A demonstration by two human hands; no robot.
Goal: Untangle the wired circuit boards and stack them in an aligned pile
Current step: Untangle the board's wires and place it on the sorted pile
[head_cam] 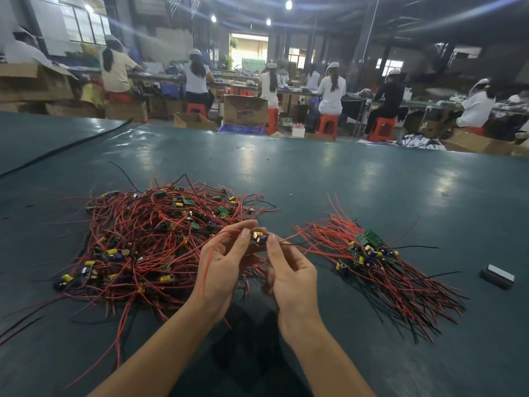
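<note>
**Fingertips (245, 234) pinching one board between heap and pile**

Both hands are holding a single small circuit board (259, 239) in the air above the green table (315, 173), close in front of the person. The left hand (220, 265) is curling its fingers and pinching the board's left end, and a red wire (204, 270) is trailing down across that palm. The right hand (292, 270) is gripping the opposite end between thumb and forefinger, with a thin black lead (289, 245) running off to the right.

To the left, the tangled heap (154, 239) of boards and red leads is lying spread on the table, with a great many boards not yet sorted. To the right, the sorted pile (369, 249) is lying with its boards bunched together and its wires fanning toward the near edge. A small grey block (498, 277) is sitting well apart, further right.

The board is looking very light and rigid, with yellow and blue parts standing up from it. Those parts and the solder joints are probably the fragile points. The leads are looking thin, springy and apt to snag on their neighbours. The safest hold is likely by the board's bare edges, as the hands are doing now, letting the wires slide free rather than tugging on them.
</note>
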